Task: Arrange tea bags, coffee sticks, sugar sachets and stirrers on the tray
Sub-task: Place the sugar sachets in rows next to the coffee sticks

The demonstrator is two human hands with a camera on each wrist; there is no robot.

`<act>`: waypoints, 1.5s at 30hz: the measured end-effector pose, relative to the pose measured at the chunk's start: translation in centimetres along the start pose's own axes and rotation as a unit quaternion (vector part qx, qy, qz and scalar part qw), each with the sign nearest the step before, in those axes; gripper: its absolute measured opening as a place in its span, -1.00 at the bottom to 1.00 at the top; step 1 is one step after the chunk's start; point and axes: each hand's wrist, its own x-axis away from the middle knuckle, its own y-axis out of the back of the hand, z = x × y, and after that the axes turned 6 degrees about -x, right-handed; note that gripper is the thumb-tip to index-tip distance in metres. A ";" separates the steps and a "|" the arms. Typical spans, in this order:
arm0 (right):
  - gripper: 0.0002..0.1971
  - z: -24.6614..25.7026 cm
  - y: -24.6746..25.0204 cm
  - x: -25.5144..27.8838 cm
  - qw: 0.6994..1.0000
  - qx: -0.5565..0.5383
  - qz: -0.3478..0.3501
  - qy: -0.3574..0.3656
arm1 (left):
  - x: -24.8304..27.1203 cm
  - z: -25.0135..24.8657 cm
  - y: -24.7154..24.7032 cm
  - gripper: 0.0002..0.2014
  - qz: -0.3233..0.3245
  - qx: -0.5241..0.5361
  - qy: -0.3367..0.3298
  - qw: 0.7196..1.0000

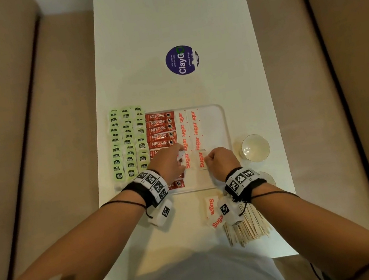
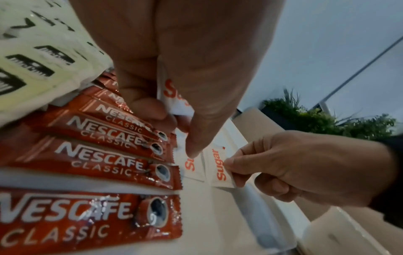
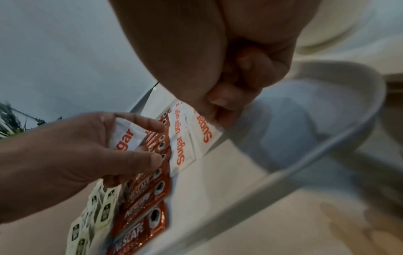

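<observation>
Both hands are reaching over the white tray (image 1: 220, 119). Left hand (image 1: 170, 160) is gripping a spare sugar sachet (image 2: 174, 93), forefinger extended beside the coffee sticks (image 1: 161, 129). Right hand (image 1: 221, 160) is pinching another sachet (image 1: 201, 159) onto the tray's sugar rows.

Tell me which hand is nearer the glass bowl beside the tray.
Right. The right hand pinches a sugar sachet over the tray's right half, just left of the glass bowl; the left hand is farther left, by the Nescafe sticks.
</observation>
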 end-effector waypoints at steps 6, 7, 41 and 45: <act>-0.69 0.7 0.0 0.2 1.000 0.023 -0.005 -0.005 | -0.7 -0.3 -0.2 -0.44 0.012 -0.096 -0.020 0.995; -0.68 0.7 0.0 0.2 1.000 0.025 -0.007 -0.006 | -0.7 -0.3 -0.3 -0.45 0.012 -0.103 -0.022 0.994; -0.80 2.7 1.9 2.2 0.979 -0.029 0.059 0.191 | 1.5 -0.1 -0.2 -0.75 -0.081 0.117 -0.040 0.989; -0.74 2.4 1.7 2.4 0.980 -0.059 0.068 0.180 | 1.7 0.2 -0.2 -0.74 -0.073 0.158 -0.031 0.984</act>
